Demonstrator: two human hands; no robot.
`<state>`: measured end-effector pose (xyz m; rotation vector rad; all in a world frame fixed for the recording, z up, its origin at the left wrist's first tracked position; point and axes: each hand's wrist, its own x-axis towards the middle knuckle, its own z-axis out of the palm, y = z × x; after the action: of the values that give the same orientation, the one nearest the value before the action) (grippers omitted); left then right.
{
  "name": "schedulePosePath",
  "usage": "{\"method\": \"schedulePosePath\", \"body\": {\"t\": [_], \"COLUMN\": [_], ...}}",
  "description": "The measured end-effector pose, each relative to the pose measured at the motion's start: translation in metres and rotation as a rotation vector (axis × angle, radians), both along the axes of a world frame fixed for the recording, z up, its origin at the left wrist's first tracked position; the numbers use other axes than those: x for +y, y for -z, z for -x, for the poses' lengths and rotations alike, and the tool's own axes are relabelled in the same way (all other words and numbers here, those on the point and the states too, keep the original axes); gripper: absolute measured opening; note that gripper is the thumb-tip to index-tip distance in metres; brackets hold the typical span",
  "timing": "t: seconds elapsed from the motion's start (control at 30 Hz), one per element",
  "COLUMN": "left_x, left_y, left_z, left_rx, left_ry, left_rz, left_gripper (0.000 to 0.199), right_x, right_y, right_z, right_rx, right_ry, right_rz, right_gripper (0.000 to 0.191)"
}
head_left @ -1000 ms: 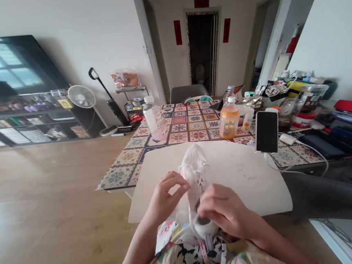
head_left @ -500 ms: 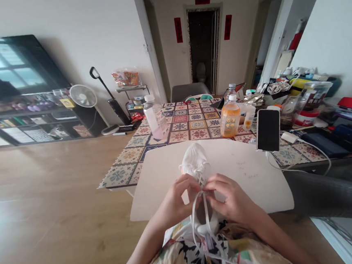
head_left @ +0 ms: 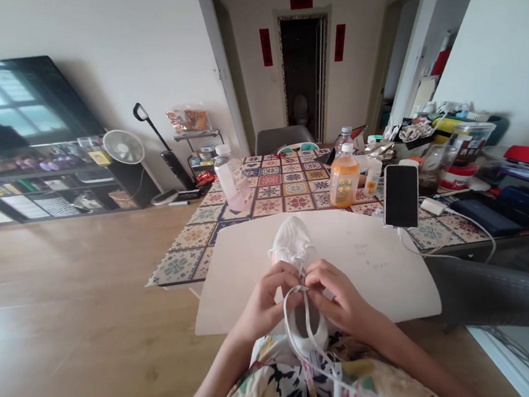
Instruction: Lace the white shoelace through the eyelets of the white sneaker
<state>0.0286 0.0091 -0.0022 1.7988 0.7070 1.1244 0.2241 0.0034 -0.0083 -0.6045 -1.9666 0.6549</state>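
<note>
A white sneaker (head_left: 292, 238) points away from me, its toe on a large white sheet (head_left: 237, 301) and its heel close to my lap. White shoelaces (head_left: 310, 323) run up from the upper part of its lacing and trail loosely over my patterned clothing. My left hand (head_left: 271, 295) is closed at the left side of the lacing, fingertips pinching a lace. From the right, my right hand (head_left: 336, 294) pinches the lace at nearly the same spot. The fingertips almost meet, and the eyelets beneath them are partly hidden.
Beyond the sheet, a patterned tablecloth (head_left: 269, 190) carries a clear bottle (head_left: 231, 180) at left and an orange drink bottle (head_left: 344, 181). A phone (head_left: 401, 197) stands upright at the sheet's far right edge, with a white cable. Jars and clutter fill the table's right side.
Both hands stay at the lacing with small finger movements. The left lace loop bows out wider, and the loose laces over my lap have shifted. The camera view has moved slightly.
</note>
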Motion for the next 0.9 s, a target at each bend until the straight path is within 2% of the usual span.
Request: {"method": "schedulePosePath", "body": {"t": [0.13,0.23,0.33,0.4,0.5,0.6,0.67,0.73,0.83,0.9], "left_x": [0.001,0.001,-0.001,-0.003,-0.008,-0.017,-0.024,-0.030,-0.036,-0.037], "left_y": [0.005,0.007,0.003,-0.003,-0.014,-0.023,-0.027,-0.027,-0.022,-0.016], "left_z": [0.004,0.009,0.014,0.018,0.024,0.027,0.028,0.024,0.013,0.002], "left_rx": [-0.155,-0.326,-0.509,-0.605,-0.789,-0.895,-0.795,-0.556,-0.180,-0.065], "left_ry": [0.105,0.165,0.202,0.210,0.247,0.242,0.214,0.200,0.133,0.046], "left_rz": [0.130,0.207,0.193,0.157,0.117,0.046,-0.020,-0.066,-0.095,-0.084], "left_gripper": [0.037,0.037,0.043,0.043,0.029,0.013,0.007,0.009,0.011,0.026], "right_x": [-0.004,-0.007,-0.009,-0.009,-0.006,-0.002,-0.003,-0.006,-0.018,-0.027], "right_y": [-0.006,-0.012,-0.015,-0.016,-0.019,-0.021,-0.021,-0.018,-0.012,-0.008], "right_z": [-0.004,-0.012,-0.023,-0.029,-0.038,-0.040,-0.037,-0.030,-0.017,-0.010], "right_rx": [-0.028,0.014,0.242,0.457,0.759,0.958,1.004,0.952,0.600,0.287], "right_ry": [-0.090,-0.244,-0.418,-0.463,-0.390,-0.196,-0.066,0.046,0.119,0.109], "right_rz": [0.119,0.189,0.302,0.363,0.380,0.403,0.447,0.485,0.450,0.355], "right_gripper": [0.017,0.025,0.032,0.030,0.026,0.023,0.025,0.030,0.032,0.030]}}
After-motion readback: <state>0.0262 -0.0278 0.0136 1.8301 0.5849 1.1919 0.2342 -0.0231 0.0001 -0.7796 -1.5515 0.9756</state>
